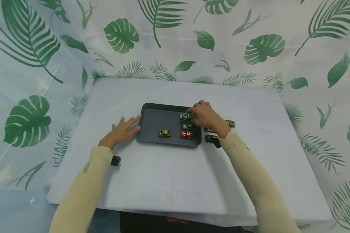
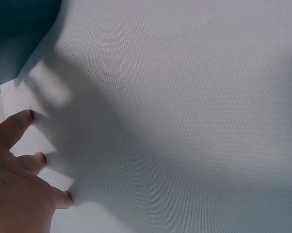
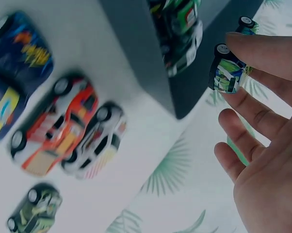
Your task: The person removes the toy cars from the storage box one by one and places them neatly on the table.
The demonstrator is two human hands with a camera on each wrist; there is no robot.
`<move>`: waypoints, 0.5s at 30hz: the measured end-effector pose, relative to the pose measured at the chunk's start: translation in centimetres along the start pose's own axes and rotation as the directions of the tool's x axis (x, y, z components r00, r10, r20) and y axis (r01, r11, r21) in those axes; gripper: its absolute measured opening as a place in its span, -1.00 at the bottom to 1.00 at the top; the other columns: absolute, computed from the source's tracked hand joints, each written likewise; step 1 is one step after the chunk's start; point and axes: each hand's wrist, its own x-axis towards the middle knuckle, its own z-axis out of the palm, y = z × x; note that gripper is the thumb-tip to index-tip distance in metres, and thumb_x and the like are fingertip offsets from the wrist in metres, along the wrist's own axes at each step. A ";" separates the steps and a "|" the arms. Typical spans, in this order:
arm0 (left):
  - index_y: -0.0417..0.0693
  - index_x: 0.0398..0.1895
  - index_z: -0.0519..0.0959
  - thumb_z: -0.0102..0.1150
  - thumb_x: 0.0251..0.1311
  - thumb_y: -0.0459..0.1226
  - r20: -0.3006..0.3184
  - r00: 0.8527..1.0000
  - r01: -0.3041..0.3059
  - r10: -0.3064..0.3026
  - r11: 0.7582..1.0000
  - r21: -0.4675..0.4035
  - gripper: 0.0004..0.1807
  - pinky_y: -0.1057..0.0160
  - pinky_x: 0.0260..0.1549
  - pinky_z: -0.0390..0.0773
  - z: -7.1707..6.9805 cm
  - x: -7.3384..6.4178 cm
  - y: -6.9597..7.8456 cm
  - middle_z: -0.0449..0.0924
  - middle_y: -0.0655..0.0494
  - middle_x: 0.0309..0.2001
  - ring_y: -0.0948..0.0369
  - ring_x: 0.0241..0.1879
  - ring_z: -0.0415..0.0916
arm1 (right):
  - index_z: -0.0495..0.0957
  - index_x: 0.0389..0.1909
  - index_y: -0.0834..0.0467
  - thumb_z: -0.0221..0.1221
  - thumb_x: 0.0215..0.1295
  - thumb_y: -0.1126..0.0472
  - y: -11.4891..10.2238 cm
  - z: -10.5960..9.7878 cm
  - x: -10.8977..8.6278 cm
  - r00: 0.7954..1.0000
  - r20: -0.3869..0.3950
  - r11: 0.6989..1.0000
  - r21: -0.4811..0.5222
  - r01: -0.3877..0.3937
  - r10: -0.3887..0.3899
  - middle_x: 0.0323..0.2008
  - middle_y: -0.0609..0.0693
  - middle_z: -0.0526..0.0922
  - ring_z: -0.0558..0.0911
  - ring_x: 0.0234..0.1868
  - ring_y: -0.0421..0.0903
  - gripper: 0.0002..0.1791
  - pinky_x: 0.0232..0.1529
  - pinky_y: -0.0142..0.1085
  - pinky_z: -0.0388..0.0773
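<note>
My right hand [image 1: 206, 115] is over the tray's far right corner, pinching a green toy car [image 3: 228, 73] between thumb and fingers. Beside that car in the head view is a blue-and-white toy car [image 1: 183, 116]. Nearer me in the grey tray [image 1: 151, 124] stand a dark green toy car [image 1: 186, 125] and a red one [image 1: 186, 134]. An olive-gold toy car [image 1: 164, 133] sits by itself near the tray's front edge. With fingers spread, my left hand [image 1: 121, 132] reaches the tray's left rim; several fingertips rest on the cloth in the left wrist view.
Right of the tray, on the white-covered table [image 1: 163, 181], are more toy cars: a dark blue one [image 3: 27, 53], an orange-red one [image 3: 58, 128], a white one [image 3: 100, 141] and a camouflage one [image 3: 37, 208]. A leaf-patterned curtain [image 1: 169, 42] hangs behind the table.
</note>
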 end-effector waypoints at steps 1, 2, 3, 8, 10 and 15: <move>0.28 0.79 -0.06 -0.12 0.70 0.12 0.001 1.000 0.000 0.000 1.000 -0.001 -0.25 -0.50 0.44 -0.59 0.0 0.0 0.0 -0.18 -0.17 0.74 -0.30 0.66 -0.60 | 0.70 0.23 0.19 0.42 0.40 0.25 0.2 -0.2 -0.2 1.000 -0.003 1.000 -0.002 -0.008 0.008 0.03 0.22 0.70 0.46 0.29 0.36 -0.59 0.30 0.32 0.32; 0.28 0.79 -0.06 -0.12 0.70 0.12 0.001 1.000 0.001 -0.001 1.000 0.000 -0.25 -0.50 0.44 -0.60 0.0 0.0 0.0 -0.18 -0.16 0.74 -0.30 0.66 -0.60 | 0.70 0.24 0.19 0.41 0.40 0.25 0.4 -0.3 -0.5 1.000 -0.006 1.000 0.000 -0.017 0.017 0.03 0.22 0.70 0.46 0.29 0.36 -0.59 0.30 0.32 0.32; 0.28 0.79 -0.07 -0.12 0.70 0.12 0.003 1.000 0.003 -0.003 1.000 0.002 -0.25 -0.49 0.44 -0.60 0.0 0.0 0.0 -0.18 -0.16 0.74 -0.29 0.66 -0.60 | 0.70 0.24 0.20 0.41 0.39 0.26 0.6 -0.5 -0.8 1.000 -0.010 1.000 0.002 -0.026 0.026 0.03 0.23 0.70 0.46 0.29 0.36 -0.58 0.30 0.32 0.32; 0.28 0.80 -0.07 -0.13 0.70 0.12 0.005 1.000 0.007 -0.007 1.000 0.006 -0.25 -0.50 0.44 -0.60 0.0 0.0 0.1 -0.18 -0.17 0.74 -0.30 0.66 -0.60 | 0.69 0.25 0.23 0.42 0.37 0.28 1.8 -0.9 -1.9 0.997 -0.024 0.997 0.013 -0.070 0.071 0.08 0.26 0.70 0.44 0.32 0.37 -0.56 0.32 0.35 0.29; 0.27 0.80 -0.07 -0.12 0.70 0.12 0.002 1.000 0.006 -0.006 1.000 0.003 -0.25 -0.50 0.43 -0.60 0.0 -0.1 0.2 -0.18 -0.18 0.73 -0.30 0.66 -0.60 | 0.69 0.25 0.23 0.43 0.36 0.28 2.3 -1.0 -2.4 0.996 -0.027 0.996 0.021 -0.086 0.087 0.09 0.27 0.69 0.43 0.32 0.37 -0.55 0.33 0.35 0.28; 0.25 0.79 -0.05 -0.12 0.70 0.12 -0.002 1.000 0.004 -0.004 1.000 -0.003 -0.25 -0.51 0.43 -0.60 0.1 -0.1 0.3 -0.18 -0.19 0.73 -0.31 0.65 -0.61 | 0.70 0.22 0.23 0.44 0.34 0.30 3.5 -1.1 -3.9 0.993 -0.042 0.993 0.036 -0.112 0.114 0.05 0.27 0.71 0.45 0.29 0.37 -0.57 0.30 0.34 0.30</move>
